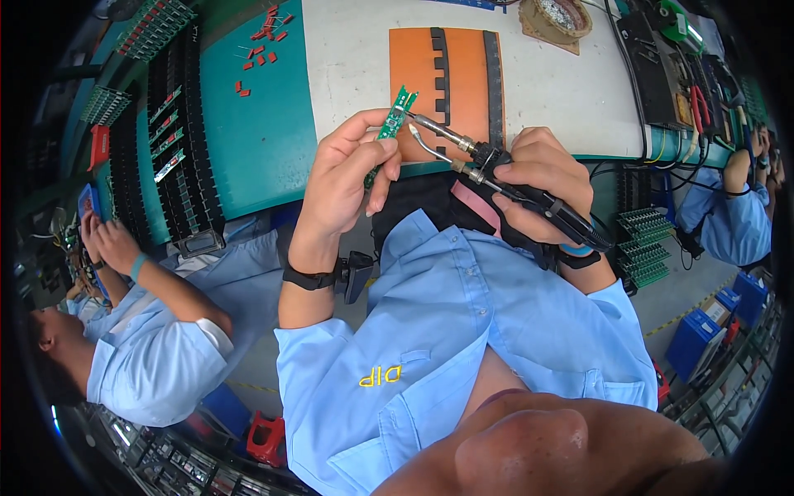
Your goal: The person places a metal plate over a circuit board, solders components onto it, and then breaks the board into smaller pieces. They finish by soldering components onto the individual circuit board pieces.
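My left hand (341, 178) is closed on a narrow green circuit board (392, 124), holding it tilted, its upper end over the orange mat (463, 74). In my right hand (546, 178) is a soldering iron (490, 155) with a black handle and a second thin metal tube beside its shaft. The iron's tip meets the board near its upper part, or is very close to it; I cannot tell whether they touch. My left fingers hide the board's lower part.
Red components (266, 29) lie scattered on the green bench top (248, 140). Black racks (178, 165) holding boards stand at left. A round tin (556, 16) sits at the back; pliers (700, 107) and cables are at right. Another person (157, 331) works on the left, stacked boards (643, 248) at right.
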Motion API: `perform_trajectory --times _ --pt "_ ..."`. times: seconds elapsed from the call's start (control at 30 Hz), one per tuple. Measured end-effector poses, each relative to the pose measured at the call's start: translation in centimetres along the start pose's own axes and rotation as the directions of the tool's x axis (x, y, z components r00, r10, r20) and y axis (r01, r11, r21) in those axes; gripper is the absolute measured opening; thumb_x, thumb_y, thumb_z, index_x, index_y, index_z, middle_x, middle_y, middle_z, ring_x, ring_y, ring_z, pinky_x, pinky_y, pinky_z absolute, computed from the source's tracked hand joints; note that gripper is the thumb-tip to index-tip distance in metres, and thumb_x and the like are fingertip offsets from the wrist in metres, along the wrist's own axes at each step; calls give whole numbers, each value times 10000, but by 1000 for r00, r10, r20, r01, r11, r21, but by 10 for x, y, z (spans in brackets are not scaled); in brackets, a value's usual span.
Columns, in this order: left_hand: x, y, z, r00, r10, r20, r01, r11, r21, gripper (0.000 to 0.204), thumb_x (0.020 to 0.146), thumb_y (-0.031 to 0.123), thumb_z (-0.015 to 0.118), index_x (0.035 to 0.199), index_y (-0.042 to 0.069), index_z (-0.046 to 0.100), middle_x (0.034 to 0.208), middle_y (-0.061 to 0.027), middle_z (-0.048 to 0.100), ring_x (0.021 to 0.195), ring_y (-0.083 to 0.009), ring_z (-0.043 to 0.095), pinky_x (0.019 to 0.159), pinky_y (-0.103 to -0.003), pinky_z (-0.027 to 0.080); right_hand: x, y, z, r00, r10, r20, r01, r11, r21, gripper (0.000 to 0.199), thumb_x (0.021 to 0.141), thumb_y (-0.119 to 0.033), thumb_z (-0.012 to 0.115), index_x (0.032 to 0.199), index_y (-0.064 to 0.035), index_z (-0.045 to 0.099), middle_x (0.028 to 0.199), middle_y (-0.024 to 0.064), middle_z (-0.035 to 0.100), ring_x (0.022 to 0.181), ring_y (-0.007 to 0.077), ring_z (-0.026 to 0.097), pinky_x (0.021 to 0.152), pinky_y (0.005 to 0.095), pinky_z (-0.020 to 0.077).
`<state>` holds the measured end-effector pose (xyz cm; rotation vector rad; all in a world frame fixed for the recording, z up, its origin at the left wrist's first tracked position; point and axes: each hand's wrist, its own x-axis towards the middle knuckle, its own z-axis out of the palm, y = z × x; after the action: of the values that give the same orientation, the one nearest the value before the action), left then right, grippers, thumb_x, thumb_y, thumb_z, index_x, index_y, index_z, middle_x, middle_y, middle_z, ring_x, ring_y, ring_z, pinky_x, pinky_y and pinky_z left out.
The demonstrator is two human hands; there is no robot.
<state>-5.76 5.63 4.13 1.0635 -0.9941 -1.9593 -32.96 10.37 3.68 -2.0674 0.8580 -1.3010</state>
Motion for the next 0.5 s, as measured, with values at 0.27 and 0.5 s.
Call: perform_trajectory --times 0.27,0.5 --pt "1 0 -1 1000 7 15 -7 1000 11 320 1023 61 498 1310 -30 605 752 -56 592 404 -56 429 357 -196 336 -5 -2 -3 999 -7 -37 7 1000 12 389 681 27 776 1060 23 687 857 144 644 770 304 586 763 453 501" --pt "2 3 1 1000 17 15 -17 1000 14 326 1018 64 508 1306 -56 605 744 -56 604 405 -64 449 358 -203 338 -3 -1 1 1000 -8 6 8 999 31 369 682 18 779 1041 22 694 846 142 652 765 300 585 750 445 497"
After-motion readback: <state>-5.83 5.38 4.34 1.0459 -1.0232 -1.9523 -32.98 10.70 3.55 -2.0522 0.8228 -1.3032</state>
